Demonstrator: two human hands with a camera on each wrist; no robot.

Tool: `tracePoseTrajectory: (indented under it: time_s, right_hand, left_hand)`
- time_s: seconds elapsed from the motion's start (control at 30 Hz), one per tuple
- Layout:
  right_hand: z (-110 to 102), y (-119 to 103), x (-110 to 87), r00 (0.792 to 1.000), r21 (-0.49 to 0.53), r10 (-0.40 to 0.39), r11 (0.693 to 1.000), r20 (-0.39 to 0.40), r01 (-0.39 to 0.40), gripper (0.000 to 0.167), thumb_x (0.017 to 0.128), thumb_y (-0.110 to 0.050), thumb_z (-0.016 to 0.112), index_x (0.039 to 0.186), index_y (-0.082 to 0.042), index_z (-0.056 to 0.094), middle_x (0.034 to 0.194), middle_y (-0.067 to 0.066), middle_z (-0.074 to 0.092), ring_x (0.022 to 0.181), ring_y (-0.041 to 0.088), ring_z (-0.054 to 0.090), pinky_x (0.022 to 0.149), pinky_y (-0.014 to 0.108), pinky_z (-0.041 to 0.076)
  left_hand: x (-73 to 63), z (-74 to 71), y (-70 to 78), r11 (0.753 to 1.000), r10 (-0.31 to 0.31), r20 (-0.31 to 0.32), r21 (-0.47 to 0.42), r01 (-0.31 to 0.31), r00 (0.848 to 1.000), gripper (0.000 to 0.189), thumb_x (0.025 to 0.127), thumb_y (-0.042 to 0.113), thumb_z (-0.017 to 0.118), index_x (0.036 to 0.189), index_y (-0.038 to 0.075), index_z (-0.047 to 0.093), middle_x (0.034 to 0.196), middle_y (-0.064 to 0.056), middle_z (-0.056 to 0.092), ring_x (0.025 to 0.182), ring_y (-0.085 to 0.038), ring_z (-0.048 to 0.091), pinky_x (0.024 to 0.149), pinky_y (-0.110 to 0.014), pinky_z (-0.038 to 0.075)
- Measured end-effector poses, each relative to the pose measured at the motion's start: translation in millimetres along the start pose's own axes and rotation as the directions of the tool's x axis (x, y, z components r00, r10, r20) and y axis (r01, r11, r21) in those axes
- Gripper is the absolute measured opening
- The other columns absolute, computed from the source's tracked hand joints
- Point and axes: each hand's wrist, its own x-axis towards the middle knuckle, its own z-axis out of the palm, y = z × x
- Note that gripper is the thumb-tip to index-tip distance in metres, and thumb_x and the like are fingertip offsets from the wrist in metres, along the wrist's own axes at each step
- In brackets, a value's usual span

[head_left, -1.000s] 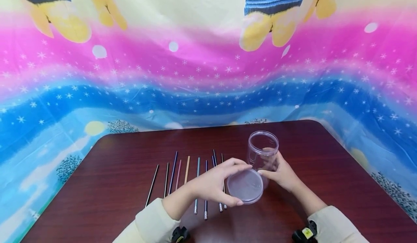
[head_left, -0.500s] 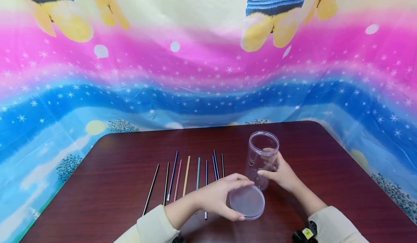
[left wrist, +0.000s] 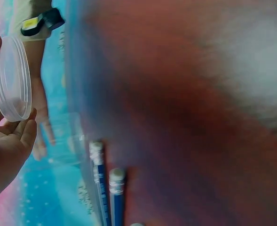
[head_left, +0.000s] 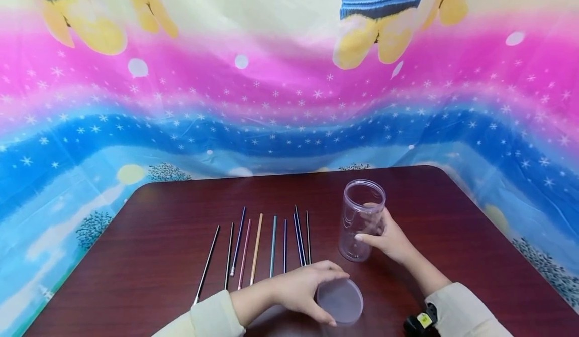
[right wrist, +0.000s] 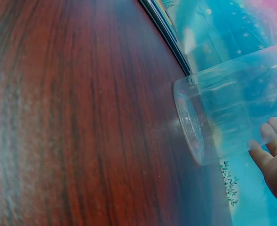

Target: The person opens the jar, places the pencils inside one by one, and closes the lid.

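Note:
My left hand (head_left: 300, 288) pinches a clear round lid (head_left: 341, 304) by its edge, thumb on the near side and fingers on the far side. In the left wrist view the lid (left wrist: 12, 77) appears edge-on between thumb and fingers, above the table. To the right, a clear plastic jar (head_left: 354, 226) stands upright with its mouth uncovered and nothing inside. My right hand (head_left: 394, 237) grips the jar's side, thumb in front and fingers behind. The right wrist view has the jar's base (right wrist: 190, 125) at the tabletop and the right hand's fingers (right wrist: 267, 141) against its wall.
Several pencils lie in a loose row left of the jar, among them an orange pencil (head_left: 256, 246) and a teal pencil (head_left: 273, 246). My left forearm covers their near ends. The dark red wooden table (head_left: 172, 216) backs onto a colourful printed cloth (head_left: 280, 96).
My left hand has drawn the lid down toward the table's near side, away from the jar. The right hand and the jar have stayed almost still.

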Motion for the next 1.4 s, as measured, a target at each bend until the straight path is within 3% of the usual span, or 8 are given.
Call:
tracePoseTrajectory:
  time_s: [0.07, 0.33, 0.73, 1.23, 1.4]
  right_hand:
    - [0, 0, 0.2, 1.0, -0.005, -0.001, 1.0, -0.004, 0.001, 0.064, 0.073, 0.003, 0.064, 0.123, 0.002, 0.024, 0.118, 0.031, 0.041, 0.096, 0.034, 0.052, 0.072, 0.025, 0.047]
    - [1, 0, 0.5, 1.0, -0.031, -0.007, 0.999, -0.021, 0.006, 0.062, 0.073, 0.003, 0.065, 0.121, 0.002, 0.026, 0.117, 0.028, 0.043, 0.101, -0.002, 0.047, 0.076, 0.02, 0.044]
    - [1, -1, 0.2, 1.0, -0.043, -0.01, 0.999, -0.027, 0.009, 0.062, 0.073, 0.002, 0.065, 0.121, 0.003, 0.026, 0.117, 0.028, 0.043, 0.102, -0.004, 0.045, 0.078, 0.016, 0.041]
    - [4, 0, -0.4, 0.999, -0.028, -0.021, 0.999, -0.032, 0.02, 0.061, 0.072, 0.003, 0.065, 0.12, 0.003, 0.027, 0.116, 0.029, 0.042, 0.102, -0.003, 0.046, 0.077, 0.018, 0.043]
    - [3, -1, -0.8, 0.999, -0.038, -0.022, 0.999, -0.038, 0.021, 0.061, 0.072, 0.003, 0.065, 0.12, 0.002, 0.027, 0.114, 0.009, 0.049, 0.102, -0.003, 0.046, 0.077, 0.018, 0.043]
  left_hand:
    - [-2.0, 4.0, -0.7, 1.0, -0.009, 0.02, 0.017, 0.009, 1.0, 0.071, 0.066, 0.031, 0.074, 0.124, 0.003, 0.042, 0.117, 0.002, 0.041, 0.102, 0.001, 0.04, 0.081, -0.008, 0.032]
    - [-5.3, 18.9, -4.0, 0.995, -0.034, 0.092, 0.099, 0.025, 0.995, 0.07, 0.068, 0.031, 0.073, 0.124, 0.003, 0.043, 0.117, 0.002, 0.041, 0.101, 0.003, 0.039, 0.082, -0.006, 0.029]
    - [-11.5, 30.8, -7.6, 0.979, -0.004, 0.126, 0.202, -0.022, 0.992, 0.067, 0.066, 0.035, 0.073, 0.121, 0.006, 0.047, 0.113, 0.003, 0.045, 0.102, 0.001, 0.04, 0.08, -0.003, 0.026]
    - [-14.7, 34.9, -10.8, 0.966, -0.01, 0.149, 0.256, -0.029, 0.989, 0.066, 0.066, 0.033, 0.073, 0.121, 0.011, 0.045, 0.113, 0.004, 0.043, 0.105, -0.002, 0.037, 0.083, -0.008, 0.027]
    - [-14.5, 34.0, -9.5, 0.964, -0.007, 0.155, 0.264, -0.035, 0.988, 0.065, 0.068, 0.033, 0.072, 0.123, 0.011, 0.044, 0.113, 0.004, 0.043, 0.106, -0.002, 0.036, 0.084, -0.009, 0.027]
